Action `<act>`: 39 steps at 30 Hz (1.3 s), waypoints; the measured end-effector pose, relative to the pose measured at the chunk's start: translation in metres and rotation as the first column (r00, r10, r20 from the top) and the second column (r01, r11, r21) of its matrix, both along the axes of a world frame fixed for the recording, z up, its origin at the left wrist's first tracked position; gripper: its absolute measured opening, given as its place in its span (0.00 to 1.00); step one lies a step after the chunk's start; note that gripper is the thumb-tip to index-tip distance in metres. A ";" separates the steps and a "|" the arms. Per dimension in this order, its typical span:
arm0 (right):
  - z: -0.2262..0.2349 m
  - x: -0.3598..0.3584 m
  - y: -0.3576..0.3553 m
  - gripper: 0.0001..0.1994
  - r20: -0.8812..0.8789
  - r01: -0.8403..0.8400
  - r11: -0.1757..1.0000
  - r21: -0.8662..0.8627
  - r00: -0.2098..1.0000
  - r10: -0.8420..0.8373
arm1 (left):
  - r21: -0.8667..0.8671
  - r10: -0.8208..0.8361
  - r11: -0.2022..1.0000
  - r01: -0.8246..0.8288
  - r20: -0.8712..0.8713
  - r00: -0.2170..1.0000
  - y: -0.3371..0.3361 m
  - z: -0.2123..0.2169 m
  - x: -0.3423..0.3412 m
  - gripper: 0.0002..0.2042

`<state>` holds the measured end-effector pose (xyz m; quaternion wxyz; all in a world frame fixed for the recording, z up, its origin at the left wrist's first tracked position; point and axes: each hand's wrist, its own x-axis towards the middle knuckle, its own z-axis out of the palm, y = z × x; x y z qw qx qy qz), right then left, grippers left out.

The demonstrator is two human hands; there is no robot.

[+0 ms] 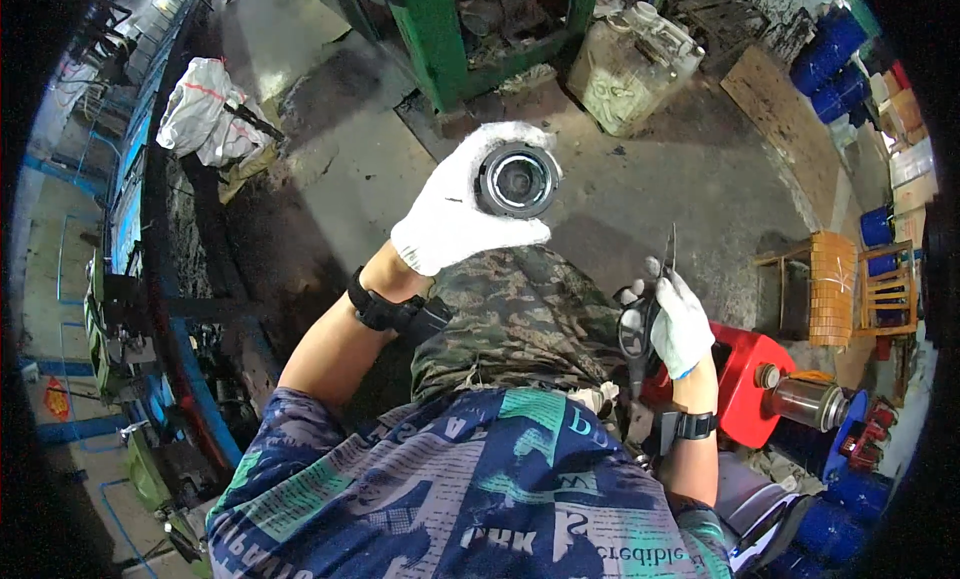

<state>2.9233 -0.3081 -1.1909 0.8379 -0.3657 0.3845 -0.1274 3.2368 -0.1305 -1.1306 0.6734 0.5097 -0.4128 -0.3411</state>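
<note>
In front of me, my left hand (452, 205), in a white knitted glove, is closed round a round black part (517, 182). A bright metal ring shows inside its rim, and its centre is dark. My right hand (682, 324), gloved in white too, is lower and to the right, by my hip. It grips scissors (671, 247) with the thin blades pointing up and away. A dark handle loop (633, 331) of the scissors sticks out on the left of the fingers. The two hands are well apart.
A green metal frame (430, 44) stands ahead, with a cloudy plastic jerrycan (637, 67) beside it. White sacks (207, 114) lie at the far left. To the right are a red container (735, 384), a wooden chair (888, 294) and blue drums (830, 64). Machinery runs along the left.
</note>
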 end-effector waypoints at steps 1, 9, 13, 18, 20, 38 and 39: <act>0.000 0.001 0.004 0.19 0.038 -0.011 1.000 0.029 0.999 0.010 | -0.016 0.005 1.000 -0.005 0.017 1.000 0.001 -0.001 0.003 0.41; 0.015 0.021 0.013 0.21 -0.138 -0.087 0.978 -0.187 0.989 0.061 | 0.025 0.013 1.000 -0.015 0.079 0.997 0.007 -0.001 0.009 0.41; 0.017 0.026 0.017 0.19 -0.138 -0.131 0.970 -0.204 0.985 0.104 | 0.014 0.058 0.998 -0.058 0.048 0.997 0.009 0.006 0.011 0.40; 0.047 0.033 0.019 0.16 -0.335 -0.276 0.874 -0.399 0.932 0.141 | 0.083 0.019 0.995 -0.064 0.457 0.889 0.005 0.014 0.013 0.38; 0.067 0.043 0.018 0.14 -0.418 -0.407 0.682 -0.608 0.894 0.161 | 0.104 -0.016 0.993 -0.056 0.589 0.808 0.005 0.017 0.017 0.37; 0.111 0.165 0.039 0.12 -0.828 -0.769 -0.306 -0.561 0.527 0.195 | 0.357 -0.317 0.929 0.099 0.628 0.710 0.006 0.006 0.035 0.32; 0.112 0.165 0.037 0.14 -0.817 -0.804 -0.193 -0.563 0.505 0.279 | 0.346 -0.308 0.934 0.088 0.656 0.689 0.007 0.006 0.034 0.30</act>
